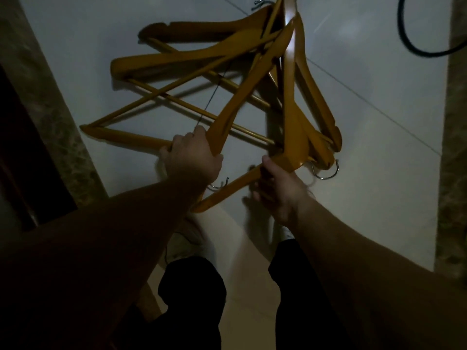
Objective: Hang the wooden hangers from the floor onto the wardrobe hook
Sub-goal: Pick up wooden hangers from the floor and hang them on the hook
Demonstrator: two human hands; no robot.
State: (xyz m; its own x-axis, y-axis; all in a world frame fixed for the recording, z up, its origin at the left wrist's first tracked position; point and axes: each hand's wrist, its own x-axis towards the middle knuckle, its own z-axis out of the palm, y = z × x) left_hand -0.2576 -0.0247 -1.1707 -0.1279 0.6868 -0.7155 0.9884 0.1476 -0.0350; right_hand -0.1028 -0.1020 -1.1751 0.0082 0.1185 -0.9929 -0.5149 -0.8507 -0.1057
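1. The step in hand looks like the gathering: a tangled pile of wooden hangers (227, 79) lies on the pale tiled floor (366, 122), fanning from the centre of the view up toward 12 o'clock, and none is on a wardrobe hook, which is out of view.
2. The left hand (193, 154), just left of centre, is curled closed around the shoulder arm of one hanger (242, 102) that slants up toward 1 o'clock.
3. The right hand (278, 190), just below and right of centre, is wrapped around another hanger (235, 184) near its neck; that one slopes down toward 7 o'clock.
4. Chrome hooks show beside each hand: one (218, 184) under the left wrist, one (326, 170) at 3 o'clock of the right hand.
5. A black cable (414, 48) loops at 1 o'clock, apart from the pile.
6. Judgement: the next move calls for lifting the gripped hangers free without dragging the crossed bars, then turning the metal hooks one way for hanging.
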